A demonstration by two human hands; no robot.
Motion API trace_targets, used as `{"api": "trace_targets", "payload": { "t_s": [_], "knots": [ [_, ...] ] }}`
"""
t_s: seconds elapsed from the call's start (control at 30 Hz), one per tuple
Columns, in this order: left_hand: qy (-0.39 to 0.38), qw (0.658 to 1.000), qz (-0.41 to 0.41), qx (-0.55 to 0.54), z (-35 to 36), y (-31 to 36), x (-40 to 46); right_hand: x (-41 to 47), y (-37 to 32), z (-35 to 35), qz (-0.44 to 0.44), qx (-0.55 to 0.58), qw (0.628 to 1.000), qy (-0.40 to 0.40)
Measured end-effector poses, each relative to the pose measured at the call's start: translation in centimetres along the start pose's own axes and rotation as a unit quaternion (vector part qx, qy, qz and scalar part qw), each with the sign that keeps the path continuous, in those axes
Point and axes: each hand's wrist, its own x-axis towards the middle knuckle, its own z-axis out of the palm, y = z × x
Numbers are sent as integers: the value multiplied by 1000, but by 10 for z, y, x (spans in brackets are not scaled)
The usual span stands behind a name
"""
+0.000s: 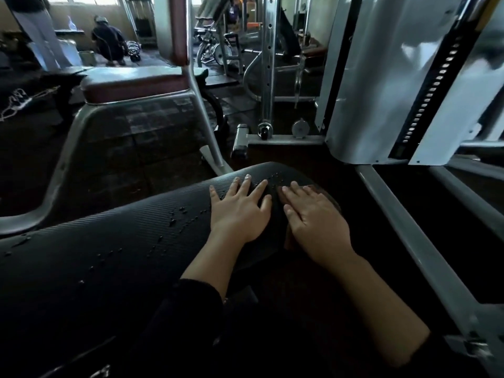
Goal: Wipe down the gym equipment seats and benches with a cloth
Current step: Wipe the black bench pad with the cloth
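A long black ribbed bench pad [109,255] runs from the lower left toward the centre, with water droplets [180,216] scattered on it. My left hand [240,211] lies flat on the pad's far end, fingers spread. Beside it, my right hand [316,222] presses flat on a dark, brownish cloth [275,230], which shows between the two hands and under my right palm. The cloth's full shape is hard to make out in the dim light. A maroon padded seat with a backrest [131,84] stands on a grey frame behind, to the left.
A grey machine frame rail [403,227] runs diagonally on the right, below a white weight-stack shroud [381,77]. Dark rubber floor tiles [152,137] lie between the bench and the maroon seat. A person crouches far back at the left [109,42], among more machines.
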Motion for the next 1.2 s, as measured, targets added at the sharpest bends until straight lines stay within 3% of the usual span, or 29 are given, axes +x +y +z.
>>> {"api": "trace_targets", "payload": {
  "t_s": [0.17,0.4,0.5,0.6,0.67,0.77,0.93,1.07,1.2],
  "knots": [
    [5,1000,-3,7,2,0,2,2,-1,2,3,-29,999,-13],
    [6,1000,1,0,2,-1,0,59,21,-7,80,18,992,-97],
    [7,1000,6,-5,1,-3,0,57,38,-11,143,72,985,-70],
    [3,1000,6,-9,2,-2,0,27,39,-12,188,128,974,11],
    [7,1000,7,-9,1,-2,1,-2,24,-5,177,106,977,60],
    [10,1000,6,-10,2,-2,2,-22,-7,11,144,9,987,73],
    [10,1000,6,-3,3,-3,1,31,-5,7,82,-54,995,-15],
    [13,1000,10,-13,2,-5,-1,57,24,-1,111,19,992,-60],
    [4,1000,12,-19,0,-3,-2,32,42,-11,221,133,966,-9]
  ]
}}
